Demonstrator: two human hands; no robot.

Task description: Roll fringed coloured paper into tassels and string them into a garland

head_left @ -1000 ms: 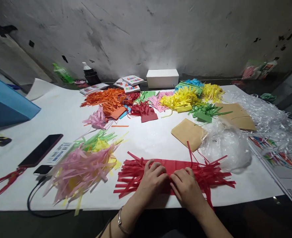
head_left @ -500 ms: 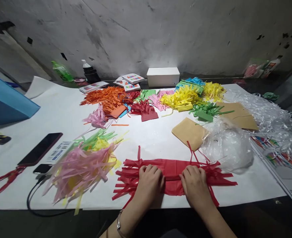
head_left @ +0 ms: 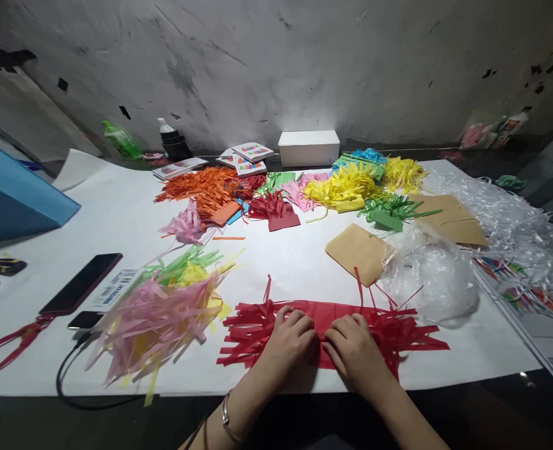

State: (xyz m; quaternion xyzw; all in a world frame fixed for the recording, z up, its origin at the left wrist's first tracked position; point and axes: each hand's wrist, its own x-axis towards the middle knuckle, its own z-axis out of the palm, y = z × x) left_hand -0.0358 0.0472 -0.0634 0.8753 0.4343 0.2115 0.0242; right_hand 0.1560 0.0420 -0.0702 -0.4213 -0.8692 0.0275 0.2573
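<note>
A sheet of red fringed tissue paper [head_left: 326,314] lies flat near the table's front edge, with cut strips spreading from its left and right ends. On its left half rests my left hand [head_left: 290,340], fingers curled and closed on the paper at the middle. My right hand [head_left: 355,347] is closed in the same way just to the right, its thumb and fingers on the plain middle band. Only a narrow gap separates the two hands. My fingertips are partly hidden, as is the paper under my palms.
Pink, yellow and green tissue strips [head_left: 159,319] lie at left beside a phone [head_left: 82,283]. Orange [head_left: 201,187], yellow [head_left: 346,185] and other fringed bundles line the back, before a white box [head_left: 309,149]. At right are brown paper [head_left: 357,250] and a clear plastic bag [head_left: 431,275].
Both hands have slid inward along the red tissue paper, closer to each other. The fringe strips have shifted a little; the view has moved slightly.
</note>
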